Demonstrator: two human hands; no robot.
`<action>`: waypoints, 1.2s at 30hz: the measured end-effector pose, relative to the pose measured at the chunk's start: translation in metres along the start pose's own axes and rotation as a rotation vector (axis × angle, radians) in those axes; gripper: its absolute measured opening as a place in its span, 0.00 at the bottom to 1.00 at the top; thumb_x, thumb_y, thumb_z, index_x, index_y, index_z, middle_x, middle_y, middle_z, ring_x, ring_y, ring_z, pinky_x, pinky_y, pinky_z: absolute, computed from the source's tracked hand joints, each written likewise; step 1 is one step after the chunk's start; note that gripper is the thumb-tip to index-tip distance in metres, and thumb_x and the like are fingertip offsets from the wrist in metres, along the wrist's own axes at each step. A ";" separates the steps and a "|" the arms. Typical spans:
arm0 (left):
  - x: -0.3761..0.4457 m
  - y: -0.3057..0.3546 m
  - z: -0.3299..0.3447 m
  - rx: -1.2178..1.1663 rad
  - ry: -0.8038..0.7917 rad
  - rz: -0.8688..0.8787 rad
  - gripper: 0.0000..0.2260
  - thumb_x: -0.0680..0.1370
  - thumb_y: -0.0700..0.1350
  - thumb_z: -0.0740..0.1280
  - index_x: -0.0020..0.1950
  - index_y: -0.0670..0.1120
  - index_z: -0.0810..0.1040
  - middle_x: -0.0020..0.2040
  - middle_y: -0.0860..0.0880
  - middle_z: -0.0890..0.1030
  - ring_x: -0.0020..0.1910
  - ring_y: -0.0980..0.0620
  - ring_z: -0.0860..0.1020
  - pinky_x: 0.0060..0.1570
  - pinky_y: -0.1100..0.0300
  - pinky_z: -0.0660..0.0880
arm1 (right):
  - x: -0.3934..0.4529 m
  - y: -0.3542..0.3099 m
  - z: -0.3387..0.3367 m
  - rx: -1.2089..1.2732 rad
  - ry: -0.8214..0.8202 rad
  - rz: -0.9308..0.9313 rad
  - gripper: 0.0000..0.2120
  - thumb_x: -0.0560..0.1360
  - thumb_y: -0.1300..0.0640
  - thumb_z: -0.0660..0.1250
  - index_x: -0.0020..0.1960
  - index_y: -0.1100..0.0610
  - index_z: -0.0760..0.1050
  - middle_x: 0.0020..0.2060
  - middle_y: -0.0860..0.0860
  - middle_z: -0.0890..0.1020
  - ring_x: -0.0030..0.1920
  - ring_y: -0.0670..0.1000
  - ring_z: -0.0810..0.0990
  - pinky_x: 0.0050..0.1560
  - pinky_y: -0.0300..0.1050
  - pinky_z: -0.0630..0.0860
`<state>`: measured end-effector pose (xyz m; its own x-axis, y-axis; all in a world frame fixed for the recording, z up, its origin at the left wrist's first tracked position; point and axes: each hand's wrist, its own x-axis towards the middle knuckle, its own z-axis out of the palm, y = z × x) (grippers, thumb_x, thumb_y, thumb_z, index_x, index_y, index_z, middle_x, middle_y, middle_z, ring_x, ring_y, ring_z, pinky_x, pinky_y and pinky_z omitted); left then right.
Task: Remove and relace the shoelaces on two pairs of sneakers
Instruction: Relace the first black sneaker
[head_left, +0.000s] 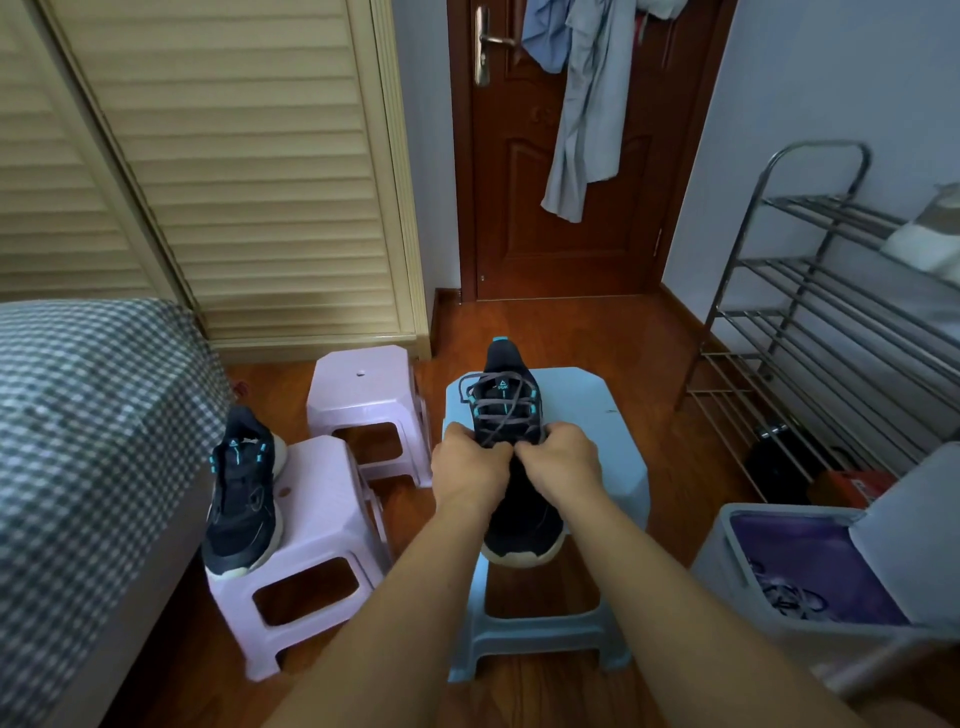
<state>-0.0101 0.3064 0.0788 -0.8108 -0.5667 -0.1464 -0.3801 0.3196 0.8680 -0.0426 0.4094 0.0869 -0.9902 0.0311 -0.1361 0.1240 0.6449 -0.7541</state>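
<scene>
Both forearms are reaching straight out from the body and converging, the left hand (470, 460) and right hand (563, 460) sitting side by side, nearly touching, each pinching the grey lace (506, 410) low on the sneaker (511, 441). That sneaker is lying on the blue stool (597, 415) dead ahead, its long axis running away from the person with the toe nearest and the heel farthest, so neither hand is nearer. The laced rows are lying just beyond the knuckles, and a second sneaker (244, 493) is resting on the pink stool (322, 499) to the left.
</scene>
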 end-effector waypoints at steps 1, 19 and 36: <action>-0.001 0.000 0.000 0.056 0.036 0.020 0.09 0.75 0.48 0.69 0.52 0.47 0.74 0.47 0.48 0.79 0.45 0.48 0.78 0.40 0.56 0.77 | -0.001 -0.002 0.000 -0.049 0.016 -0.009 0.08 0.74 0.51 0.68 0.42 0.55 0.78 0.37 0.52 0.80 0.38 0.54 0.78 0.33 0.43 0.69; 0.000 -0.010 -0.041 0.168 -0.172 0.315 0.05 0.83 0.46 0.65 0.48 0.48 0.75 0.44 0.51 0.80 0.45 0.49 0.80 0.45 0.55 0.79 | 0.028 -0.038 -0.051 -0.018 -0.029 -0.259 0.16 0.82 0.62 0.58 0.67 0.56 0.76 0.65 0.53 0.78 0.62 0.55 0.78 0.60 0.48 0.74; 0.068 0.026 -0.126 0.360 0.316 -0.040 0.19 0.80 0.49 0.65 0.69 0.46 0.69 0.71 0.39 0.65 0.70 0.37 0.65 0.67 0.44 0.66 | 0.054 -0.053 -0.041 0.074 -0.101 -0.228 0.14 0.82 0.56 0.63 0.56 0.67 0.78 0.43 0.61 0.80 0.45 0.60 0.79 0.46 0.49 0.74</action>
<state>-0.0194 0.1806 0.1510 -0.6383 -0.7694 0.0232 -0.5836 0.5034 0.6372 -0.1050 0.4081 0.1455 -0.9822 -0.1872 -0.0176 -0.0938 0.5688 -0.8171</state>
